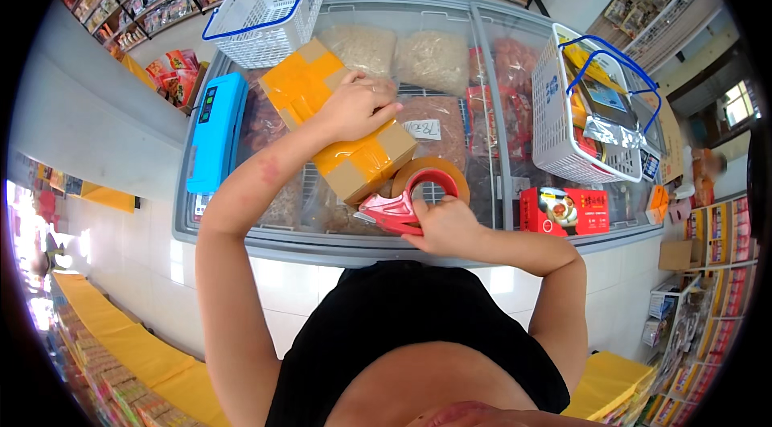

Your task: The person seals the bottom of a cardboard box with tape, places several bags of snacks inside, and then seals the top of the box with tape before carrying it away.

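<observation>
A cardboard box [353, 177] wrapped in yellow-orange packing tape lies at a slant on the glass top of a chest freezer. My left hand [363, 106] rests flat on its upper side, fingers spread slightly, not gripping it. My right hand [447, 223] is closed around the handle of a red tape dispenser [392, 213]. The dispenser carries a large roll of brown tape [461, 178], and its front end is at the box's near lower corner. Whether the tape touches the box cannot be told.
A blue appliance [217, 131] lies left on the freezer [338, 244]. An empty white basket [262, 23] stands behind it. To the right are a filled white basket [552, 107] and a red printed box [564, 211]. Bagged foods show beneath the glass; shelves surround the area.
</observation>
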`<control>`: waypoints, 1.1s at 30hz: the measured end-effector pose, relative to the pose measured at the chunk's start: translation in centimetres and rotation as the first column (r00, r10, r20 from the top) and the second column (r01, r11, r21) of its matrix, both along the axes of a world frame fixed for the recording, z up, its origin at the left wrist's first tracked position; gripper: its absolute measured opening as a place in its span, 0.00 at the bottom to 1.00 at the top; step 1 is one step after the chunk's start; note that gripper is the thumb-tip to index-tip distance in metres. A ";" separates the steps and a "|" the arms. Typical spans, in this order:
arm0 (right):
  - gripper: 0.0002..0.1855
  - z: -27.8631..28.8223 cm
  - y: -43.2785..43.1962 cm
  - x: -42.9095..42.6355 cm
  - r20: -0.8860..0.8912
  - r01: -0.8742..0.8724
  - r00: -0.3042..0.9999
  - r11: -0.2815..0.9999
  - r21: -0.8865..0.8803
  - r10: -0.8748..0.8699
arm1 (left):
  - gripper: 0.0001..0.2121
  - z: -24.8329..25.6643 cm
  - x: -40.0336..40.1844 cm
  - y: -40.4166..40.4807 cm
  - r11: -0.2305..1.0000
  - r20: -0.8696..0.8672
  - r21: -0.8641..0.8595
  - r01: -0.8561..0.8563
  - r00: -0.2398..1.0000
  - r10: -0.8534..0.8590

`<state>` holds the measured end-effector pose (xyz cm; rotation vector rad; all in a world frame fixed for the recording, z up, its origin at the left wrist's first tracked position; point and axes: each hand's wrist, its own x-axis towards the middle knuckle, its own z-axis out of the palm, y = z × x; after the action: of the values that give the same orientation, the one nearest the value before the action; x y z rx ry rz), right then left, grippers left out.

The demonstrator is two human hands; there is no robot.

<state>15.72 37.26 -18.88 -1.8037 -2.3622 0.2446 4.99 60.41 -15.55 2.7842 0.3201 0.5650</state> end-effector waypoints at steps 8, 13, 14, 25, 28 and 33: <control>0.24 1.7 0.9 11.6 0.150 0.011 0.988 0.997 0.070 -0.022 | 0.10 0.7 0.8 -0.8 0.956 -0.145 -0.036 0.290 0.945 -0.293; 0.25 -1.2 3.4 9.5 0.113 -0.131 0.987 0.978 0.159 0.114 | 0.12 1.1 1.7 -0.5 0.794 -0.036 -0.277 0.541 0.820 -0.572; 0.26 -1.7 3.9 8.6 0.110 -0.135 0.987 0.980 0.149 0.119 | 0.12 0.7 2.0 0.5 0.715 0.049 -0.429 0.552 0.805 -0.592; 0.22 -3.2 7.3 -5.1 -0.031 0.051 0.998 0.994 0.097 -0.048 | 0.16 -0.1 8.2 6.1 0.999 -0.120 0.006 -0.042 0.992 0.042; 0.22 -2.4 6.2 -3.3 -0.049 0.009 0.999 0.993 0.117 -0.003 | 0.15 0.3 7.5 4.9 0.998 -0.180 -0.051 -0.025 0.983 0.016; 0.21 -0.2 2.2 6.4 0.101 0.082 0.989 0.978 0.193 -0.103 | 0.13 0.3 6.2 2.6 0.994 -0.106 -0.042 0.100 0.989 -0.104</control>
<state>22.16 39.42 -19.10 -1.8738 -2.2748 -0.0912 11.23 63.01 -15.29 2.7828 0.2066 0.3813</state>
